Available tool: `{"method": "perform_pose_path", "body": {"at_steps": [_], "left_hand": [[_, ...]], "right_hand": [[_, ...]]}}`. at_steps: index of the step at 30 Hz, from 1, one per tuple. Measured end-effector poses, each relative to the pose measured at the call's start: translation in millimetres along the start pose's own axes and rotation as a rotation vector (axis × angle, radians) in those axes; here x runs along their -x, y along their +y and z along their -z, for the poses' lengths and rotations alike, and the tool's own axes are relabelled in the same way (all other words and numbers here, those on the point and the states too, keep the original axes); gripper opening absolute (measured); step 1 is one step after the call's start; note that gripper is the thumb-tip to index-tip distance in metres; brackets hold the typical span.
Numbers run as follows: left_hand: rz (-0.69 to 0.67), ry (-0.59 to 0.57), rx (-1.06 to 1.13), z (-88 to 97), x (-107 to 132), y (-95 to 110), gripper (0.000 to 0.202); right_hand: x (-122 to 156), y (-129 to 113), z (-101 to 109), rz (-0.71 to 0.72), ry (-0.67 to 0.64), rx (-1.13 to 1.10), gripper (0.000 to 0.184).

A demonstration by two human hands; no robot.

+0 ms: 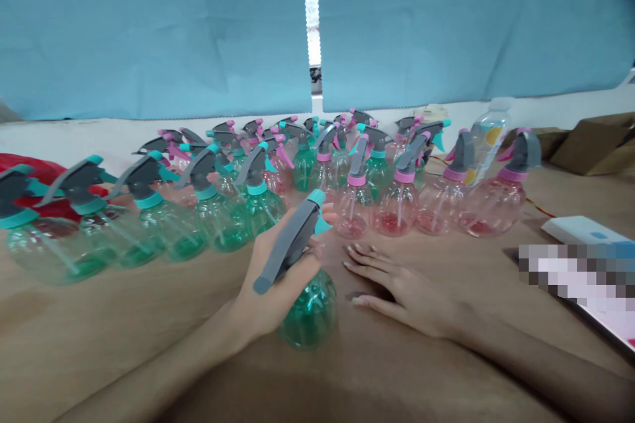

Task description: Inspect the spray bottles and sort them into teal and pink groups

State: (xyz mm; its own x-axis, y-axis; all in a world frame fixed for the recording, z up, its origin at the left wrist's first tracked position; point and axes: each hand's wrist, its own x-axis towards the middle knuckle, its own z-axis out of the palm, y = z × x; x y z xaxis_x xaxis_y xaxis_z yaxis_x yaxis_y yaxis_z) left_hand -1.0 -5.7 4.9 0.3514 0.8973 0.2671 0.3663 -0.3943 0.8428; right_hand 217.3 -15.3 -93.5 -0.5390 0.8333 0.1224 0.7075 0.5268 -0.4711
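My left hand (pixel 280 271) is wrapped round the neck of a green spray bottle (pixel 310 317), below its grey head with a teal nozzle. The bottle is upright at the middle of the table, its collar hidden by my fingers. To the right, my right hand (pixel 397 284) lies palm down on the tabletop (pixel 198 337), fingers spread and holding nothing. A row of green spray bottles (pixel 223 221) with teal collars runs to the left. Pink spray bottles (pixel 397 208) with pink collars stand just beyond my right hand.
More spray bottles (pixel 302 165), green and pink mixed, crowd behind the front rows. A clear plastic bottle (pixel 489 139) stands at the back right near brown cardboard (pixel 595 145). A white box (pixel 585 231) and a pixelated flat object (pixel 590 291) lie right. Red material (pixel 34 168) is far left.
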Motion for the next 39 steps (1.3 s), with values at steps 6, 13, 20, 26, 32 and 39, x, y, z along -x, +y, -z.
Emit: {"method": "perform_pose_path", "body": {"at_steps": [6, 13, 20, 26, 32, 39], "left_hand": [[-0.044, 0.025, 0.001, -0.9, -0.9, -3.5, 0.015], [-0.057, 0.011, 0.009, -0.3, -1.3, -2.2, 0.03], [-0.081, 0.005, 0.021, -0.1, -1.2, -6.4, 0.035], [-0.065, 0.001, 0.046, -0.9, -2.3, -3.1, 0.034], [-0.052, 0.035, -0.042, -0.5, 0.0, -8.2, 0.019], [-0.065, 0.028, -0.062, -1.0, 0.2, -6.9, 0.012]], "right_hand": [[0.6, 1.8, -2.4, 0.004, 0.029, -0.028, 0.061], [0.5, 2.8, -2.9, 0.002, 0.022, -0.017, 0.062], [-0.2, 2.4, -2.8, -0.005, 0.019, -0.006, 0.062], [-0.2, 2.1, -2.5, -0.004, 0.014, -0.016, 0.062], [0.3, 4.1, -3.3, -0.001, 0.019, -0.031, 0.061], [0.2, 4.5, -3.1, 0.003, 0.014, -0.021, 0.062]]}}
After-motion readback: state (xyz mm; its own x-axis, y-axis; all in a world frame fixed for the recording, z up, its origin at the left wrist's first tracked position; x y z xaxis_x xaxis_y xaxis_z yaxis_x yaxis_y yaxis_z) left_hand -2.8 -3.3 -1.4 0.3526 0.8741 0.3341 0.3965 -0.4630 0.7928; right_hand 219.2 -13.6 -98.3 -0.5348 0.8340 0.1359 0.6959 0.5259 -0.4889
